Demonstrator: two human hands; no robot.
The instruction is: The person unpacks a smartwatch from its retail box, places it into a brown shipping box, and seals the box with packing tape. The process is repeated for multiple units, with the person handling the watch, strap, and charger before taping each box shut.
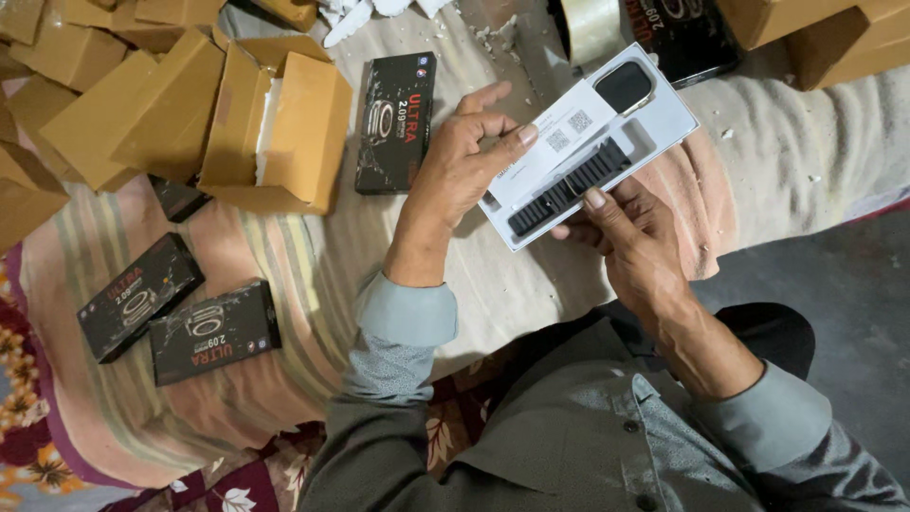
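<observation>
1. Two hands hold one white tray point(654, 118) in the air above a striped blanket point(313, 275); its long axis runs on a slant from lower left to upper right, with the upper-right end farthest from the person.
2. Left hand point(464, 166) grips the tray's upper-left edge, fingers curled over the top and fingertips resting on its white card point(559, 142).
3. Right hand point(630, 237) holds the lower edge from beneath, thumb pressed on the lower end of the black strap point(569, 187).
4. Tray looks flat and rectangular: a black watch body point(624, 85) sits at the upper-right end, and the ribbed strap lies in a slot along the long axis.
5. Three black product boxes point(396, 121) lie on the blanket to the left, well apart from the tray.
6. Brown cardboard cartons point(284, 133) are piled at the upper left.
</observation>
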